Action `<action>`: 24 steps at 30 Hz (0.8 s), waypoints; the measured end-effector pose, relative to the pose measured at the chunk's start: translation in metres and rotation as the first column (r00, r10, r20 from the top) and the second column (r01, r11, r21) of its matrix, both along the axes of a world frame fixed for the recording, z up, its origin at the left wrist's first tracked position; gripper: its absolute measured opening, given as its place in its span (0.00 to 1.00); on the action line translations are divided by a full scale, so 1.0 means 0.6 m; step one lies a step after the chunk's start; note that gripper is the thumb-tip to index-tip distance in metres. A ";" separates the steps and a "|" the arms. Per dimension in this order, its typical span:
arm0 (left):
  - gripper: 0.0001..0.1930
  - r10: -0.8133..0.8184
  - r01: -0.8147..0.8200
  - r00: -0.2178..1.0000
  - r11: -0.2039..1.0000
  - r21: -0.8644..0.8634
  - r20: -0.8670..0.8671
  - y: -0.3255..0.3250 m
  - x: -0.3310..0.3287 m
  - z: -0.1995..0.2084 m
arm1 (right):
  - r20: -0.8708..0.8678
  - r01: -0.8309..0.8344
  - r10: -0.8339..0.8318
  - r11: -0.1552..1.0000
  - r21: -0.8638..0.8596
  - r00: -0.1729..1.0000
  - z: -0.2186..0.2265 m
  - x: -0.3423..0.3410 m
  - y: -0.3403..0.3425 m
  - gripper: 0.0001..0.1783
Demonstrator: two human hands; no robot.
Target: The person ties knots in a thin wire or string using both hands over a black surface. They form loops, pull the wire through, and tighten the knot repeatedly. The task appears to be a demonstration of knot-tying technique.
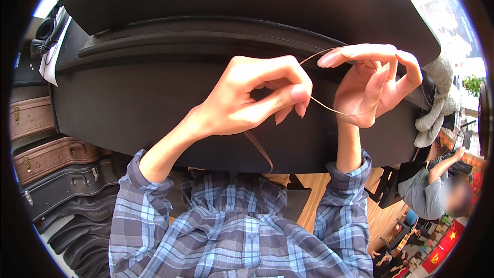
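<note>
A thin, coppery string point(332, 109) arcs between my hands in a loop. My left hand point(257, 90) is closed, thumb and index finger pinching the string. Opposite it, my right hand point(378, 80) is raised with the palm partly showing and its fingers curled. One stretch of the string runs across the base of that palm; another passes by the fingertip at the top. Its thumb is bent in toward the other fingers, where a bit of string shows. Below my left hand a brown strand point(260, 151) hangs toward the front edge; whether it belongs to the same string I cannot tell.
Under my hands lies a broad black surface point(128, 92) with a raised black panel point(206, 0) behind. Brown and black instrument cases point(62, 159) stack at the left. A grey plush toy point(437, 103) sits at the right end. Beyond, a person point(424, 190) sits lower right.
</note>
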State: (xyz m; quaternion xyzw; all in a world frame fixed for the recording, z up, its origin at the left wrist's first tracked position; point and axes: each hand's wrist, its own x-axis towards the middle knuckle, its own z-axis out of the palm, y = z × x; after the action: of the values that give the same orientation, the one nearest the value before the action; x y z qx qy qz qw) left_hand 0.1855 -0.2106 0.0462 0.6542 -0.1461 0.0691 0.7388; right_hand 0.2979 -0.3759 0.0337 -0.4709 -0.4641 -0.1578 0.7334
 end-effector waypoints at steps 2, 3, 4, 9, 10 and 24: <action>0.08 0.038 -0.048 0.987 0.997 0.060 0.156 0.007 0.006 0.000 | 0.044 0.139 -0.135 0.985 -0.103 0.990 0.005 -0.004 -0.001 0.16; 0.09 0.096 -0.101 0.981 0.995 0.022 0.169 0.008 0.005 -0.001 | 0.072 0.200 -0.191 0.968 -0.153 0.979 0.007 -0.003 -0.001 0.15; 0.10 0.156 -0.155 0.971 0.988 -0.017 0.180 0.009 0.005 -0.002 | 0.111 0.246 -0.231 0.956 -0.160 0.967 0.005 -0.006 0.002 0.17; 0.12 0.341 -0.392 0.892 0.910 0.132 0.296 0.026 0.007 -0.008 | 0.174 0.170 -0.143 0.973 -0.154 0.974 0.002 -0.006 -0.002 0.13; 0.12 0.337 -0.403 0.884 0.901 0.162 0.323 0.028 0.007 -0.009 | 0.155 0.145 -0.121 0.978 -0.153 0.980 0.002 -0.005 -0.003 0.15; 0.20 0.314 -0.309 0.919 0.949 -0.059 0.236 0.009 0.011 -0.016 | 0.439 0.336 -0.147 0.857 -0.391 0.886 0.008 -0.002 0.009 0.09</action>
State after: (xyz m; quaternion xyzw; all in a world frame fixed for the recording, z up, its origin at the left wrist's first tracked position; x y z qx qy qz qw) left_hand 0.1919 -0.2055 0.0369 0.6483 -0.1286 0.2668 0.7015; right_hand 0.2969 -0.3708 0.0386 -0.6436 -0.5617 -0.2283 0.4670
